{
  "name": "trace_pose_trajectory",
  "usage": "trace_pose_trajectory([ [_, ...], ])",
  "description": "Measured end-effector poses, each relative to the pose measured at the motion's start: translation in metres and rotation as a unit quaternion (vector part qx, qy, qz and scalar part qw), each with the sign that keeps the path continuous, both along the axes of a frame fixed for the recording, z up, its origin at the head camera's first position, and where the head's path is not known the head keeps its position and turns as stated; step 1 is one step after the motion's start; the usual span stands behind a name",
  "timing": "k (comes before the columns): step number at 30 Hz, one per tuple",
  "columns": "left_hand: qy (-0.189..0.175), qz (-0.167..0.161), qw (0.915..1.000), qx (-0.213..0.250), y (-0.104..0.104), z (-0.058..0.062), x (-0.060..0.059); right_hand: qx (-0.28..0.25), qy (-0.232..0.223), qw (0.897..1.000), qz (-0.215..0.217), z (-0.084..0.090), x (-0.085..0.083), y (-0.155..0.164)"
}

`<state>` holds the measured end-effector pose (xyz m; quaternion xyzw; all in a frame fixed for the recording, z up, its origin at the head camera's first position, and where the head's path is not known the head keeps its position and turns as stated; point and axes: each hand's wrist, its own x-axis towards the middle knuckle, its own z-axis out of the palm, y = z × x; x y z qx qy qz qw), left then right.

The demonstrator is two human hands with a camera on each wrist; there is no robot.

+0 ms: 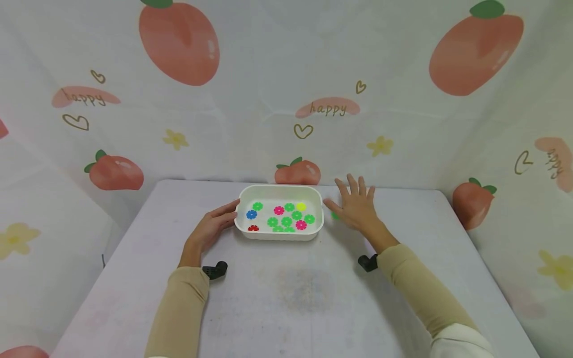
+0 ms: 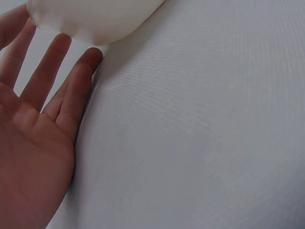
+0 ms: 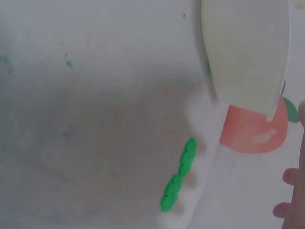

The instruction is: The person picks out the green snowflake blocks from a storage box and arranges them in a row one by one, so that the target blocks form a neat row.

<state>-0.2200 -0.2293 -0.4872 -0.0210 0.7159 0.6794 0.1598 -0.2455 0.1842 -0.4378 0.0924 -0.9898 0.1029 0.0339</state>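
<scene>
Hands flank the white tray: left hand has near-straight fingers touching its left end; right hand is spread just off its right end, nothing visible in it. Key relation: two loose green pieces lie end to end on the table, between tray and right palm; right hand is clearly nearer. Their line runs diagonally in right wrist view; can't tell if joined. Tray's long axis: left-right. Tray count: 8 green discs, 2 pink discs, 1 blue disc, 1 red disc, 1 yellow disc; front ones partly hidden.
</scene>
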Motion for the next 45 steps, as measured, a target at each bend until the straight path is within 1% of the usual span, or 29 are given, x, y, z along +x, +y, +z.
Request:
trace_pose_trajectory([
  [6,0.000,-0.004,1.0000,0.007,0.001,0.002,0.000,0.009,0.006,1.000,0.020,0.005,0.002,-0.011],
  [13,0.000,-0.003,1.0000,0.001,0.002,0.002,0.000,0.019,0.004,0.999,0.041,0.009,0.002,-0.024],
  [18,0.000,-0.001,1.0000,-0.004,0.001,0.001,-0.001,0.025,0.001,0.998,0.056,0.009,0.002,-0.035],
  [24,0.006,-0.010,0.9999,0.001,0.002,0.000,-0.002,0.027,-0.003,0.997,0.078,0.009,0.001,-0.047],
  [30,0.001,-0.008,1.0000,0.001,0.002,0.002,-0.001,0.036,0.004,0.994,0.100,0.008,0.002,-0.058],
  [37,-0.001,-0.007,1.0000,0.001,0.000,0.003,0.000,0.047,0.005,0.993,0.112,0.010,0.003,-0.075],
  [43,-0.009,-0.004,1.0000,-0.001,-0.001,0.003,0.000,0.051,-0.002,0.991,0.127,0.011,0.003,-0.090],
  [45,-0.009,-0.004,1.0000,-0.001,0.000,0.003,0.000,0.051,0.004,0.990,0.134,0.011,0.003,-0.094],
])
